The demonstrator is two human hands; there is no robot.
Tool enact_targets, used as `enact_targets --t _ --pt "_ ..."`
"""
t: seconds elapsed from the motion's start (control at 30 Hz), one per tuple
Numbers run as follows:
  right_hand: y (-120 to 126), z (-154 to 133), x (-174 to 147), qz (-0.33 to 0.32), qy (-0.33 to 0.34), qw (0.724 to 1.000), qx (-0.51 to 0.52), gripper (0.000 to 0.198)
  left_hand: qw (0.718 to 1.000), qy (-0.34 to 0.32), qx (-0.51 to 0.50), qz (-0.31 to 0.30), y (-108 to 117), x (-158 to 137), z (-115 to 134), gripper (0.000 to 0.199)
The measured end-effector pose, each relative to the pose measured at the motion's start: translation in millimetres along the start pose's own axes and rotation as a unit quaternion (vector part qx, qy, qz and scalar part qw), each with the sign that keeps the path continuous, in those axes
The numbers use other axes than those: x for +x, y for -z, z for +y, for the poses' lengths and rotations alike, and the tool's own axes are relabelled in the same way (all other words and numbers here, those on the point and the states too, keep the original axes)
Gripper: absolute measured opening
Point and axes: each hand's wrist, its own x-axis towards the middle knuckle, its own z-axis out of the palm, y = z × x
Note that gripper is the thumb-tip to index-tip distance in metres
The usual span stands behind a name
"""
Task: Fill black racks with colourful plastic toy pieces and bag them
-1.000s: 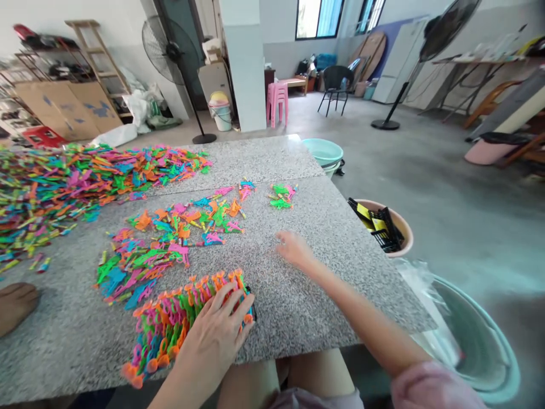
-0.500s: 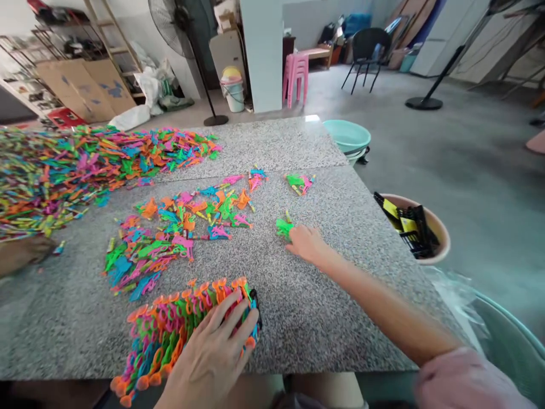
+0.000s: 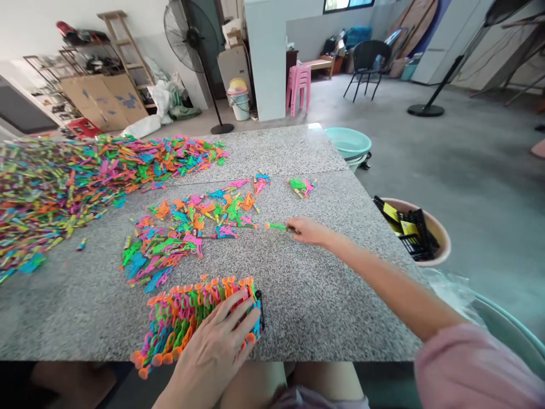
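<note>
My right hand [image 3: 307, 232] is closed on a small green plastic toy pistol [image 3: 276, 226], held just above the granite table and pointing left. My left hand [image 3: 223, 335] lies with fingers stretched over a packed row of plastic pieces [image 3: 183, 312] at the table's front edge. These pieces are orange, pink, green and blue, with round orange ends along both sides. A black part [image 3: 259, 301] shows at the row's right end; my left thumb is hidden. Beyond the row spreads a loose group of toy pistols [image 3: 170, 244]. A green and pink pair [image 3: 302, 186] lies farther back.
A large heap of coloured toys [image 3: 106, 165] covers the table's far left. Off the right edge stand a turquoise basin [image 3: 349, 142] and a tub [image 3: 443, 241] with black racks. Beyond are a standing fan [image 3: 193, 40], pink stools [image 3: 298, 85] and a black chair [image 3: 370, 59].
My right hand has closed round the green toy pistol and turned it to point left. Another person's hand at the far left has gone from view. My left hand stays on the row.
</note>
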Motion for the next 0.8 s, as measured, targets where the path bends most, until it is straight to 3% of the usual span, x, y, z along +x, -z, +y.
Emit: enact_targets --t 0.07,0.13,0.23,0.4,0.5,0.63,0.8 --pt "-7 1 -27 0.038 -0.048 0.985 0.161 0.011 1.0 0.003 -0.008 0.01 0 1 1 0.032" --pt "-21 -5 -52 0.046 -0.084 0.945 0.312 0.017 1.0 0.001 -0.009 0.018 0 2 0 0.031" --pt "-46 -25 -74 0.05 -0.129 0.896 0.421 0.03 1.0 -0.006 -0.014 0.017 3 4 -1 0.03" --pt "-76 -65 -73 0.084 -0.133 0.92 0.359 0.016 1.0 -0.014 -0.028 -0.004 7 5 -1 0.031" --pt "-90 -87 -65 0.073 -0.12 0.911 0.389 0.028 1.0 -0.002 -0.028 -0.012 8 5 0 0.031" --pt "-103 -106 -58 0.06 -0.077 0.906 0.412 0.026 1.0 0.001 -0.026 -0.014 9 6 1 0.031" --pt "-101 -113 -49 0.061 -0.03 0.95 0.304 0.021 0.999 -0.005 -0.032 -0.005 8 7 0 0.03"
